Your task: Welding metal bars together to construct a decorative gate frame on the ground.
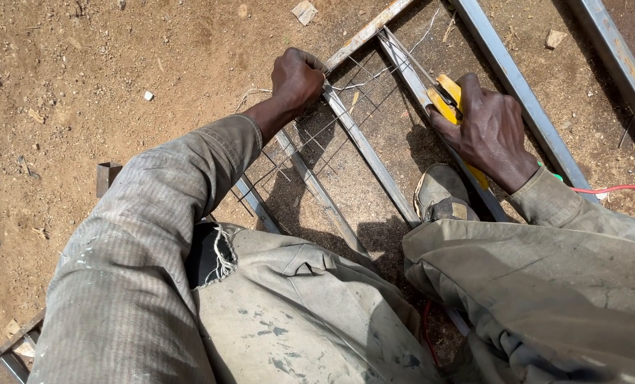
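On the dirt, metal frame (374,160) beside shoe (440,190), red cable (616,189).

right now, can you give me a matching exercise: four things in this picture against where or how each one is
Things:
1. left hand
2. right hand
3. red cable
4. shoe

Place or state:
A. runs over the dirt at the right edge
B. closed on a yellow-handled tool
C. set between two metal bars, by the knee
D. gripping a metal bar where the thin wire mesh sits

Pairs: 1-D, 2-B, 3-A, 4-C
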